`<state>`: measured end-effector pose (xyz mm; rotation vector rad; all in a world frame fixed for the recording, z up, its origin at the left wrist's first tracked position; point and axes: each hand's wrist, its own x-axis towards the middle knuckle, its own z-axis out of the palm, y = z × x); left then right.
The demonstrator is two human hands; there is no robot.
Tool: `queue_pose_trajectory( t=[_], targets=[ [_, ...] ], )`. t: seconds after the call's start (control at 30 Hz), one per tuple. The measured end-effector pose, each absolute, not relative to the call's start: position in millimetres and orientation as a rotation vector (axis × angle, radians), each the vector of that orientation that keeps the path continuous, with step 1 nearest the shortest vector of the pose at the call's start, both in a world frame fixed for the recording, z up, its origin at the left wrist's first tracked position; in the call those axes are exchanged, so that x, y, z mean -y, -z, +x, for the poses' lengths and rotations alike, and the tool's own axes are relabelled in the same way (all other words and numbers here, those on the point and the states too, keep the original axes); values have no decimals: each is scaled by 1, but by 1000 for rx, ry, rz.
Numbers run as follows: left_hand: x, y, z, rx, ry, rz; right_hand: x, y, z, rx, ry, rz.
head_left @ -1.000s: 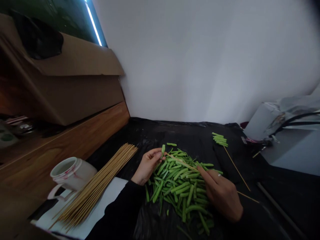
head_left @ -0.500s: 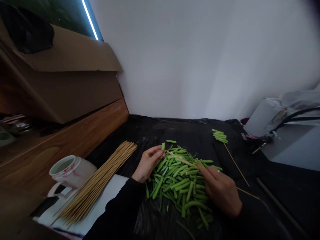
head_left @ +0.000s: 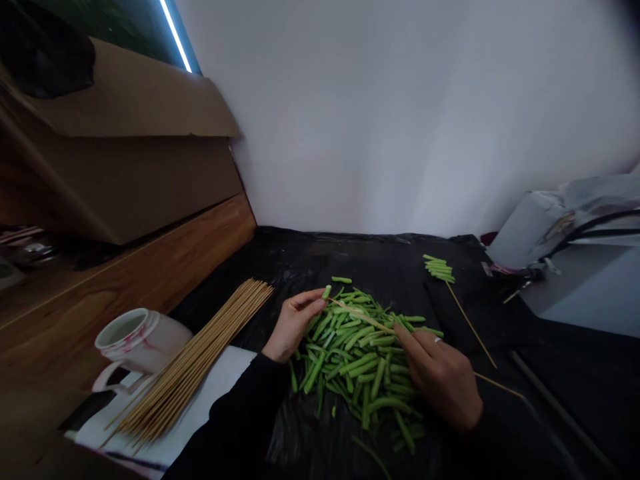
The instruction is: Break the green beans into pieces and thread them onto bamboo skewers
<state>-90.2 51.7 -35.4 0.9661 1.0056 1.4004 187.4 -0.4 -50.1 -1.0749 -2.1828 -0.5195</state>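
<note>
My left hand [head_left: 294, 325] pinches a short green bean piece [head_left: 326, 292] at the near-left edge of a pile of cut green beans [head_left: 363, 363] on black plastic sheeting [head_left: 300, 263]. My right hand [head_left: 440, 377] grips a thin bamboo skewer [head_left: 360, 315] whose tip points left and meets the bean piece. The skewer's rear end sticks out past my right wrist. Both forearms wear black sleeves.
A bundle of bare bamboo skewers [head_left: 195, 363] lies on white paper at the left, beside a white mug [head_left: 133, 337]. A filled bean skewer [head_left: 453, 293] lies at the back right. A cardboard box [head_left: 125, 153] sits on a wooden ledge; a white box with cables [head_left: 565, 247] stands at the right.
The view has tilted slightly, so everything sits a little higher in frame. My hands keep the same grip, with the skewer tip staying at the bean piece.
</note>
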Motion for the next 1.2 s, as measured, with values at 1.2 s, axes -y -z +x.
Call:
queue_pose_trajectory(
  t=[1.2],
  targets=[
    [-44, 26, -82, -744, -1357, 700, 9, 53, 179, 2143, 286, -1015]
  ],
)
